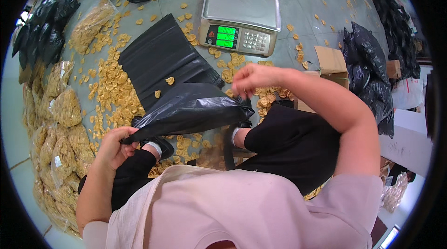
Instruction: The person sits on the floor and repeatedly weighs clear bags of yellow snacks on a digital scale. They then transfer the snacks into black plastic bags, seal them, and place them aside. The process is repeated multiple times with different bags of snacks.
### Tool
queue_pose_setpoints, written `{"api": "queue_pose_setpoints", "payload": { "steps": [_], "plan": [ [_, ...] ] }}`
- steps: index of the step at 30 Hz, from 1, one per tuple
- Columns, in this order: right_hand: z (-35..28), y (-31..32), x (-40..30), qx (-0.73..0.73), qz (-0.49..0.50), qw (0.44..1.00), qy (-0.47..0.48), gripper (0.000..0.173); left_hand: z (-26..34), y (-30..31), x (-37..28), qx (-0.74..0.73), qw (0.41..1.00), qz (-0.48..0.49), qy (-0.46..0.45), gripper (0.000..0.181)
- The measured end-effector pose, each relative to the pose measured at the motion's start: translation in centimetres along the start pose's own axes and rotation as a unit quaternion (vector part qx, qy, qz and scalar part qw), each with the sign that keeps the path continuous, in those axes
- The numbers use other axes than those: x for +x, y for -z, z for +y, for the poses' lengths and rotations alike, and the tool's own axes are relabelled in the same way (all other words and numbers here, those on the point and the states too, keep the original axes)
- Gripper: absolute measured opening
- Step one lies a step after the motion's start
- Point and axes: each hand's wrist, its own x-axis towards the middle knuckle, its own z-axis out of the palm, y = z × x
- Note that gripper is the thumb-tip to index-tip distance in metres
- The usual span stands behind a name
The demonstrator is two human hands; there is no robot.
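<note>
A black plastic bag (192,109) stretches across in front of me above the floor, its sides lying nearly flat together. Its left corner is pinched between the thumb and fingers of my left hand (117,147). Just above the bag's right end is my right hand (249,79), slightly blurred, with bent fingers and no object seen in them. Beyond the bag lies a stack of flat black plastic bags (164,57) on the floor, with a dried yellow slice (170,80) on it.
A digital scale (241,18) with a lit display stands on the floor ahead. Loose dried slices (117,88) cover much of the floor. Clear bags of slices (63,144) are piled at left. Filled black bags (370,74) and an open cardboard box (330,60) stand at right.
</note>
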Motion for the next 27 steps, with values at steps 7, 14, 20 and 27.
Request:
{"api": "queue_pose_setpoints", "payload": {
  "steps": [7,14,20,27],
  "plan": [
    [16.4,3.9,9.6,-0.324,0.476,0.765,-0.289,0.049,1.1,-2.5,0.5,-0.018,1.000,0.016,-0.020,0.022],
    [15.9,2.3,11.1,-0.155,0.518,0.791,-0.285,0.058,0.9,-2.1,0.9,0.003,0.999,0.035,-0.029,0.020],
    [15.2,3.6,11.4,-0.130,0.509,0.804,-0.280,0.057,1.2,-2.3,1.0,-0.018,0.999,0.014,-0.023,0.028],
    [15.1,3.2,12.5,-0.159,0.503,0.810,-0.255,0.054,1.2,-2.3,1.1,-0.007,0.999,0.021,-0.029,0.029]
  ]
}}
